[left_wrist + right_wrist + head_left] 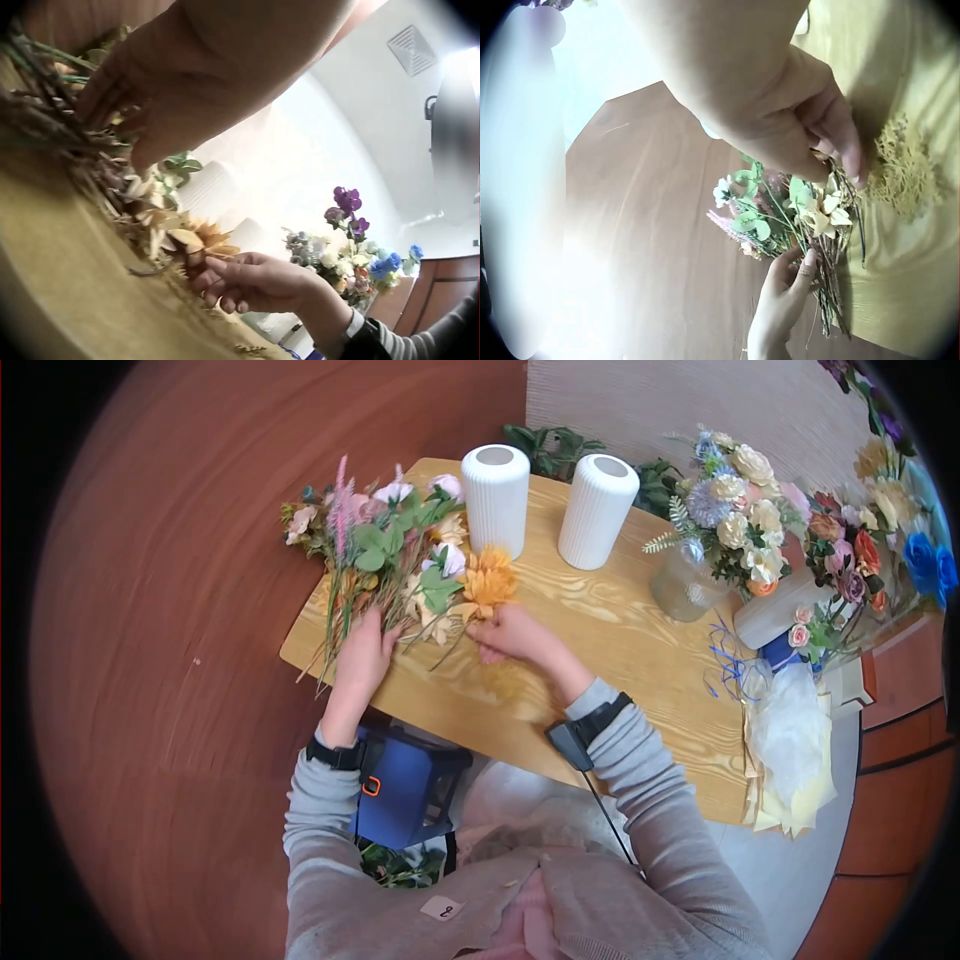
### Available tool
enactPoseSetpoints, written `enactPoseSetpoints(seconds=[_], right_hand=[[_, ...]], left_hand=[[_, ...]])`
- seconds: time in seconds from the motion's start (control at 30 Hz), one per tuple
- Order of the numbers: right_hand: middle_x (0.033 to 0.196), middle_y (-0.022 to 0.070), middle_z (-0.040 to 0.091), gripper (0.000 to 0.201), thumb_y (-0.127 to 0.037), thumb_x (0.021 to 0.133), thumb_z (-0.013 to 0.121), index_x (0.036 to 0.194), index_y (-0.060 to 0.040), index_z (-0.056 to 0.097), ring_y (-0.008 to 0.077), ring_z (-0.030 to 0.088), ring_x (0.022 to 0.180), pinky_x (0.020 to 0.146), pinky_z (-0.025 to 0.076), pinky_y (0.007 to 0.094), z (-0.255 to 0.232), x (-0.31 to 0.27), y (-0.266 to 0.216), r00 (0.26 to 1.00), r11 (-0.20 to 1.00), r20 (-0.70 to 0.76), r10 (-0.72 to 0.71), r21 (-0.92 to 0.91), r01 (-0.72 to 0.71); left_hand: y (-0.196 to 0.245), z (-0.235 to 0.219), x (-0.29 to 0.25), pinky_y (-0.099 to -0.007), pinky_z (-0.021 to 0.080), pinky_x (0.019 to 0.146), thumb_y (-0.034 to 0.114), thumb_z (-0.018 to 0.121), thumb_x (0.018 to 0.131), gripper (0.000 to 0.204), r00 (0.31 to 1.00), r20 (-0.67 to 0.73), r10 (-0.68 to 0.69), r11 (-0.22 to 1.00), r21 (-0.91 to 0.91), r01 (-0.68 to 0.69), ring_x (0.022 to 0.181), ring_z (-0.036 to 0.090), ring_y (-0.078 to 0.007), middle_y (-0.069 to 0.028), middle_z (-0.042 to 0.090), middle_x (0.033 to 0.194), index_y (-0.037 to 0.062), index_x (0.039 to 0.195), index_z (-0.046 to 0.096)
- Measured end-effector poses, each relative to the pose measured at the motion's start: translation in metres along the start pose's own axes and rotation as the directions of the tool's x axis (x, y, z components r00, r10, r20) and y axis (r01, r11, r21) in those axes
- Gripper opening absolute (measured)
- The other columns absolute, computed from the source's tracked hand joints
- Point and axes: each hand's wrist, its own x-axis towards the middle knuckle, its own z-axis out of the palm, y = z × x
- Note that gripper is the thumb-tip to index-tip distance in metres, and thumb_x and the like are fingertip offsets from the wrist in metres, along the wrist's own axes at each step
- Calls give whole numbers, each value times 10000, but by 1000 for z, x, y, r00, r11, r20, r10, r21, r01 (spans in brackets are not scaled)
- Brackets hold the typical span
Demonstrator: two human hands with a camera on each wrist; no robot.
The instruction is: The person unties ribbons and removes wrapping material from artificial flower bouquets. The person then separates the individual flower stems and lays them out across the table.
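A loose bunch of artificial flowers with pink spikes, pale blooms and green leaves (370, 545) lies at the table's left end. My left hand (360, 660) grips its stems (829, 289), thumb and fingers on either side of them. An orange flower (490, 580) with broad petals is at the bunch's right side. Just below that bloom, my right hand (520, 635) pinches its dark stem between thumb and fingers, as the right wrist view shows. Cream flowers (827, 214) sit between the two hands. Beneath the right hand, a fine yellow sprig (904, 165) lies on the wood.
Two white ribbed vases (495, 500) stand behind the flowers. To the right are a glass vase (685, 585) of mixed blooms, a white vase lying on its side (775, 615), blue ribbon (730, 660) and wrapping paper (790, 750). A blue container (400, 785) sits below the table edge (470, 725).
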Motion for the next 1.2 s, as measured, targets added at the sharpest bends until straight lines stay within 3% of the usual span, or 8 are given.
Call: enactPoseSetpoints(seconds=[0.1, 0.2, 0.27, 0.3, 0.37, 0.73, 1.1, 1.2], right_hand=[[615, 84, 644, 337, -262, 875, 603, 710, 30, 630, 124, 634, 548, 510, 510, 246, -26, -30, -21, 999, 982, 30, 41, -187, -35], [540, 75, 611, 297, -271, 836, 615, 725, 4, 635, 193, 622, 515, 532, 487, 327, -65, -46, -11, 926, 995, -376, -49, -101, 11], [779, 152, 641, 317, -246, 798, 658, 926, 35, 586, 260, 636, 740, 633, 474, 356, -89, -47, 3, 641, 975, -747, -178, -222, 11], [779, 152, 641, 317, -246, 798, 658, 926, 35, 586, 260, 636, 740, 633, 474, 356, -97, -46, 8, 638, 974, -748, -183, -228, 12], [1080, 258, 530, 499, -211, 751, 706, 1088, 70, 469, 354, 532, 1011, 773, 431, 392, -112, -44, 19, 293, 911, -874, -388, -412, -24], [1155, 218, 492, 890, -180, 554, 835, 1251, 11, 314, 345, 504, 1081, 926, 415, 415, -155, 40, 50, 415, 922, -832, -369, -269, 280], [1188, 267, 473, 819, -273, 667, 768, 1277, 41, 321, 378, 485, 1100, 938, 406, 413, -149, 10, 82, 404, 887, -808, -428, -461, 16], [1116, 247, 560, 652, -360, 756, 702, 1204, 54, 472, 321, 572, 993, 854, 458, 398, -155, -92, 53, 831, 889, -505, -235, -458, -28]], left_hand=[[46, -28, 6, -438, 453, 778, 163, 624, 825, 382, 999, 49, -12, 960, 279, -3, 947, 551, -373, -223, 546, 1029, -27, 1122, 478], [78, -30, 36, -390, 454, 862, 158, 655, 823, 474, 996, 40, 78, 987, -142, -72, 1003, 561, -338, -226, 525, 1121, -33, 1208, 455], [80, 0, 70, -388, 450, 878, 177, 667, 817, 544, 995, 14, 103, 951, -295, -94, 1022, 555, -335, -238, 506, 1153, -39, 1247, 413], [81, 15, 89, -385, 446, 894, 197, 680, 811, 616, 992, -13, 122, 894, -432, -116, 1042, 549, -332, -250, 488, 1185, -46, 1286, 371], [98, 41, 126, -394, 426, 929, 237, 735, 751, 777, 954, -228, 195, 937, -244, -250, 1110, 500, -364, -274, 451, 1230, -46, 1331, 303], [128, 78, 234, -414, 389, 967, 269, 790, 653, 781, 937, -310, 160, 958, -182, -224, 1158, 440, -367, -247, 465, 1210, 14, 1283, 406], [151, 70, 221, -465, 359, 978, 305, 721, 755, 792, 840, -477, 258, 951, -27, -308, 1217, 344, -478, -347, 292, 1318, -17, 1342, 298], [179, 53, 192, -451, 362, 978, 274, 675, 801, 653, 819, -463, 338, 907, -72, -415, 1193, 391, -432, -286, 334, 1307, -5, 1299, 357]])
